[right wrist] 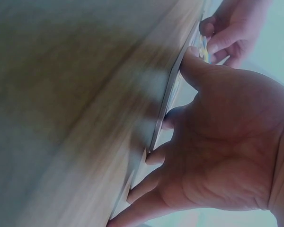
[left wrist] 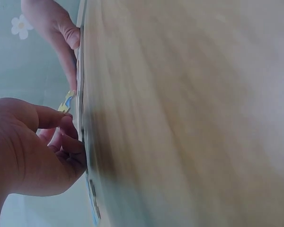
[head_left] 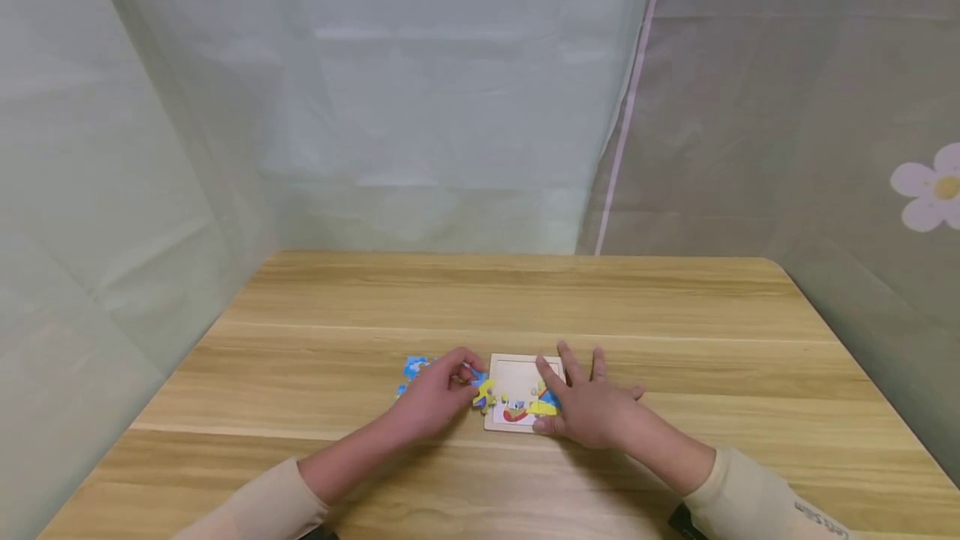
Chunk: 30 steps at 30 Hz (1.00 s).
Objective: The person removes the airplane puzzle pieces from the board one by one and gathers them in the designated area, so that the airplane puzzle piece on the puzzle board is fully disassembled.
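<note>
My left hand (head_left: 437, 397) pinches a yellow-and-blue jigsaw piece (head_left: 484, 394) between thumb and fingers, at the left edge of a square wooden puzzle tray (head_left: 513, 372). In the left wrist view that piece (left wrist: 66, 101) is tilted up off the surface. Along the tray's lower side lie fitted pieces (head_left: 516, 412) in white, red and yellow; the upper left shows bare wood. My right hand (head_left: 597, 412) rests with spread fingers over the tray's right side, its thumb at the lower edge, partly hiding blue and yellow pieces there.
Several loose blue jigsaw pieces (head_left: 415, 367) lie left of the tray, partly hidden by my left hand. All this is on a wood-grain table (head_left: 480, 298), with pale curtains (head_left: 450, 107) behind and at both sides.
</note>
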Tool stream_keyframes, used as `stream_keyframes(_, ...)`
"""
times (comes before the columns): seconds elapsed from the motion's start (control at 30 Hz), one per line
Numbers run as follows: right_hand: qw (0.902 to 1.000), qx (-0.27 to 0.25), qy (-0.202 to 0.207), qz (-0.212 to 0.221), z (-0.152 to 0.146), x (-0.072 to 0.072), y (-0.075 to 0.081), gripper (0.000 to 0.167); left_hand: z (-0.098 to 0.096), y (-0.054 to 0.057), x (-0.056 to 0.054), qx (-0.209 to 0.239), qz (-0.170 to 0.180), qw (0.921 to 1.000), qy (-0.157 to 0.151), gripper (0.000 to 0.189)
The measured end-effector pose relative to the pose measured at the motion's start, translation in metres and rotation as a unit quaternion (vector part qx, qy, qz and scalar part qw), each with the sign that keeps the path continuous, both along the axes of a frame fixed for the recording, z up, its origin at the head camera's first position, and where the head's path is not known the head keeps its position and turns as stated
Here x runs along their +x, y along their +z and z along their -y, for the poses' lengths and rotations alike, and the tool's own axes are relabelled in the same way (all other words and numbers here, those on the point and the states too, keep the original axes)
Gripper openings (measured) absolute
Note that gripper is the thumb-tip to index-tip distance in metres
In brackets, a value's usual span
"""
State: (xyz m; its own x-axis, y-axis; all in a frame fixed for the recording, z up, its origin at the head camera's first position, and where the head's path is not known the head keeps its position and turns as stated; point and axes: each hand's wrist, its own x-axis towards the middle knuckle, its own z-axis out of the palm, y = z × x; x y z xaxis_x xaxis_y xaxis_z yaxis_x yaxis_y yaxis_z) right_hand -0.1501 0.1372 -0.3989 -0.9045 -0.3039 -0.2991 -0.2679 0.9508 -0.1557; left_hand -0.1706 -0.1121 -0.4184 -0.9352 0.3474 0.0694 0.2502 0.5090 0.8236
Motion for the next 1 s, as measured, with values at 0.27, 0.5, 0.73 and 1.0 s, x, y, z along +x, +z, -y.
stream_keyframes(0.27, 1.0000, 0.003, 0.001, 0.002, 0.000, 0.000, 0.000, 0.089, 0.019, -0.002, -0.001, -0.001, -0.008, 0.9999, 0.006, 0.021)
stream_keyframes(0.5, 1.0000, 0.003, 0.001, 0.002, 0.000, 0.000, 0.000, 0.089, 0.031, -0.003, -0.001, -0.013, -0.015, 0.9998, 0.007, 0.020)
stream_keyframes(0.73, 1.0000, 0.001, 0.000, 0.004, 0.000, 0.001, 0.000, 0.089, 0.041, -0.001, -0.001, -0.046, -0.027, 0.9984, 0.017, 0.021)
stream_keyframes(1.0, 1.0000, 0.000, -0.001, 0.004, -0.001, 0.001, 0.001, 0.089, 0.051, 0.000, 0.000, -0.078, -0.043, 0.9957, 0.026, 0.021)
